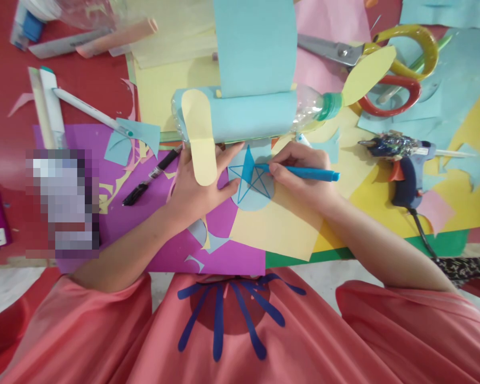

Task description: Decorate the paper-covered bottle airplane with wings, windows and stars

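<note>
My right hand point(302, 168) grips a blue marker point(318, 174), its tip on a star drawn in blue lines. The star is on a light blue paper wing point(260, 154) with a rounded end; part of the star is coloured in. My left hand point(206, 184) lies with fingers spread, steadying this wing at its left edge. The wing extends from a plastic bottle point(256, 114) wrapped in light blue paper, with a green cap point(331, 106) at its right end. A cream paper strip point(202, 149) on the bottle covers part of my left hand.
Large scissors point(344, 52) lie at the upper right. A glue gun point(408, 168) with a cord rests on yellow paper at right. A black pen point(150, 178), a white marker point(53, 106) and paper scraps surround my left arm.
</note>
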{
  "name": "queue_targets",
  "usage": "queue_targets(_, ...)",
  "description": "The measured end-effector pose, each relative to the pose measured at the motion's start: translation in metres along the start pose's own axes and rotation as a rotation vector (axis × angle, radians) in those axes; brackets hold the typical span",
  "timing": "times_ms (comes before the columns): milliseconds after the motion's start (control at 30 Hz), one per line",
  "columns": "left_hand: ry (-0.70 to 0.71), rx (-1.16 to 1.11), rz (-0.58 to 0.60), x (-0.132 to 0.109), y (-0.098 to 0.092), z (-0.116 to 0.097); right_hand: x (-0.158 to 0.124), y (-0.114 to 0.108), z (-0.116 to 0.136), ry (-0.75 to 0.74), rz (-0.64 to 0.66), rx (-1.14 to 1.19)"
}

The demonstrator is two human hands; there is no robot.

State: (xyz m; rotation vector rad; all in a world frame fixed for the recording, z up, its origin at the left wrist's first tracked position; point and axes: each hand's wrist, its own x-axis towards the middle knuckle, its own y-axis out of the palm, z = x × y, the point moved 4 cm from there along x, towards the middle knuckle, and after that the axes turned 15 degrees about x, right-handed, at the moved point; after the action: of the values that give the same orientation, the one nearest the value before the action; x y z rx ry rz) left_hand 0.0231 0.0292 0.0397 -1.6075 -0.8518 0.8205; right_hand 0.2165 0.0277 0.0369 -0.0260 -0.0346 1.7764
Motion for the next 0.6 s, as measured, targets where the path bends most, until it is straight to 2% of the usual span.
queue_targets(300, -0.016, -0.011, 0.021, 0.0007, -0.0029, -0.0014, -0.0012, 0.0023, 0.0039, 0.021, 0.068, -0.041)
queue_targets(600, -0.030, -0.020, 0.061, 0.0021, -0.0049, -0.0025, -0.0023, 0.0067, 0.0058, 0.070, 0.198, -0.036)
